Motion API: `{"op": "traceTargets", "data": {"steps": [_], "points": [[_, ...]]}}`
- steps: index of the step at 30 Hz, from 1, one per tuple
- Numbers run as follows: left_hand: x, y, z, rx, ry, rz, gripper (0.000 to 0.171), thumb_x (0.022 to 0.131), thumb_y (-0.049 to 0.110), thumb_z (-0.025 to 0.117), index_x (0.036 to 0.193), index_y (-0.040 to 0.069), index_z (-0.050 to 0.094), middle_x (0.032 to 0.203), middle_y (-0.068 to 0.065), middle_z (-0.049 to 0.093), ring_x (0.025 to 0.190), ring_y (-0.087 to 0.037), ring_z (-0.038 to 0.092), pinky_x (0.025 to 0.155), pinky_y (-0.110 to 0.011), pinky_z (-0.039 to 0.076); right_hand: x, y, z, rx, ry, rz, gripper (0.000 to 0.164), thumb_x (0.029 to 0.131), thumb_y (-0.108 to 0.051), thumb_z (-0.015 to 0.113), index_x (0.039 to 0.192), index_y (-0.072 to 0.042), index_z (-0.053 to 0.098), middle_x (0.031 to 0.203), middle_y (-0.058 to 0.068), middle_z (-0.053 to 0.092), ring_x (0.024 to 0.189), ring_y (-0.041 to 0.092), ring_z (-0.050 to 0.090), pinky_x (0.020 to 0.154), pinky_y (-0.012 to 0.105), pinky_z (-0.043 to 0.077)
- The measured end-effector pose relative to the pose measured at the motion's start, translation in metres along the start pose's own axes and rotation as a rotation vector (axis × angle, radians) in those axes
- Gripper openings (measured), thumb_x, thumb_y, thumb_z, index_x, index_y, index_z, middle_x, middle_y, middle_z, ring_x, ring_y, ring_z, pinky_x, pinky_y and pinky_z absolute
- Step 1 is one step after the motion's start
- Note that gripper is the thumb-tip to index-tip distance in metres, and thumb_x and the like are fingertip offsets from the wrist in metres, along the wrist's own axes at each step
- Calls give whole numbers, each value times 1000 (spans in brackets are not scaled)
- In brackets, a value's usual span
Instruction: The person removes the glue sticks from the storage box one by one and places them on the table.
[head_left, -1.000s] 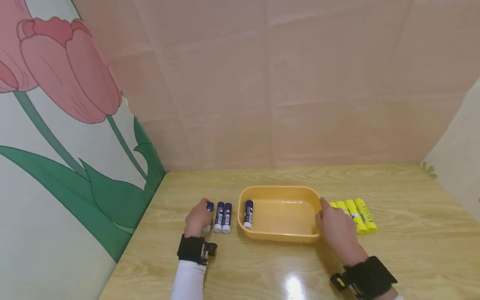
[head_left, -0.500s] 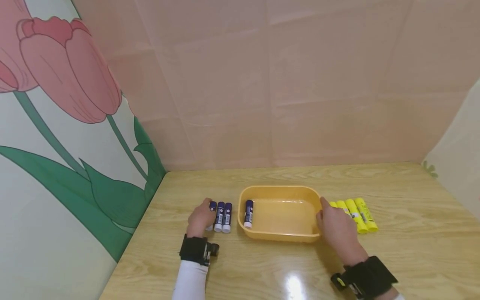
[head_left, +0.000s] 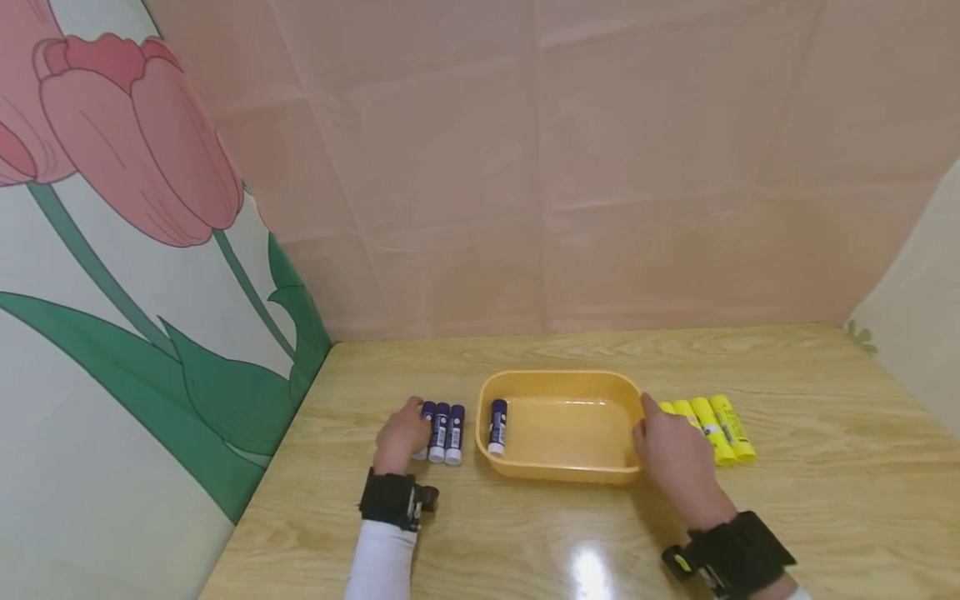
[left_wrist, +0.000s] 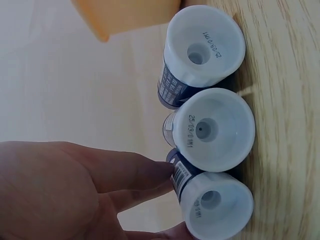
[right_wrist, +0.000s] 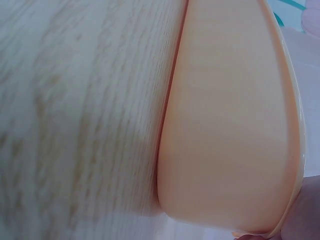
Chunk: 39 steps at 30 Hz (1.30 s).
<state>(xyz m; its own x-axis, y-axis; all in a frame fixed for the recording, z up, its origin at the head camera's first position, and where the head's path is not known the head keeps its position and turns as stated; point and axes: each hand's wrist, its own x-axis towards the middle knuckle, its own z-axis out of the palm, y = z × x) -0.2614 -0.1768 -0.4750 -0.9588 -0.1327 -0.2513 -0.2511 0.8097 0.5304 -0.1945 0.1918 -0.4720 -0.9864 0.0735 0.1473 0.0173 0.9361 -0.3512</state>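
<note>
Three glue sticks with dark blue bodies and white ends lie side by side left of the tray. My left hand [head_left: 402, 433] pinches the leftmost glue stick [left_wrist: 216, 206]; the thumb presses its label in the left wrist view, and the fingers are partly hidden. The middle glue stick [left_wrist: 215, 131] touches it, and the right-hand glue stick [head_left: 454, 435] lies beside that one. My right hand [head_left: 678, 458] grips the right rim of the yellow-orange plastic tray [head_left: 570, 433]. Inside the tray, a blue glue stick [head_left: 498, 427] lies along its left wall.
Several yellow sticks [head_left: 732, 429] lie in a row right of the tray, partly behind my right hand. The wood-grain table [head_left: 495, 542] meets a pinkish covered wall [head_left: 540, 208] at the back and a tulip-patterned panel [head_left: 135, 142] on the left.
My left hand has slid the leftmost glue stick to the right, closing the gap to the other two. The right hand and the tray have stayed in place.
</note>
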Motion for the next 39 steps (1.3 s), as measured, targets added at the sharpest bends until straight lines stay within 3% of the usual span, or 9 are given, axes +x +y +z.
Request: {"op": "traceTargets", "data": {"steps": [27, 32, 36, 39], "points": [[2, 0, 1, 11, -4, -11, 52, 102, 25, 49, 148, 1, 43, 141, -27, 53, 124, -43, 55, 98, -57, 46, 2, -1, -2, -1, 3, -5, 47, 97, -12, 50, 139, 8, 45, 69, 18, 54, 54, 26, 47, 42, 37, 38], [-2, 3, 4, 33, 25, -28, 70, 100, 43, 51, 150, -4, 36, 143, -31, 49, 128, -48, 51, 102, -59, 43, 0, -1, 0, -1, 10, -6, 47, 97, -12, 50, 139, 8, 46, 67, 16, 53, 52, 25, 47, 41, 36, 37], [-6, 8, 10, 30, 39, -55, 97, 89, 64, 59, 152, -6, 32, 143, -36, 44, 129, -53, 46, 103, -63, 41, 0, -1, -1, -1, 2, -1, 48, 97, -12, 50, 140, 9, 44, 66, 15, 52, 53, 25, 46, 42, 35, 37], [-7, 10, 13, 30, 46, -62, 104, 84, 67, 64, 151, -6, 33, 144, -37, 41, 129, -54, 45, 103, -63, 40, 0, -1, 0, 0, -1, 2, 48, 97, -12, 50, 140, 9, 45, 66, 14, 52, 53, 25, 46, 42, 35, 37]]}}
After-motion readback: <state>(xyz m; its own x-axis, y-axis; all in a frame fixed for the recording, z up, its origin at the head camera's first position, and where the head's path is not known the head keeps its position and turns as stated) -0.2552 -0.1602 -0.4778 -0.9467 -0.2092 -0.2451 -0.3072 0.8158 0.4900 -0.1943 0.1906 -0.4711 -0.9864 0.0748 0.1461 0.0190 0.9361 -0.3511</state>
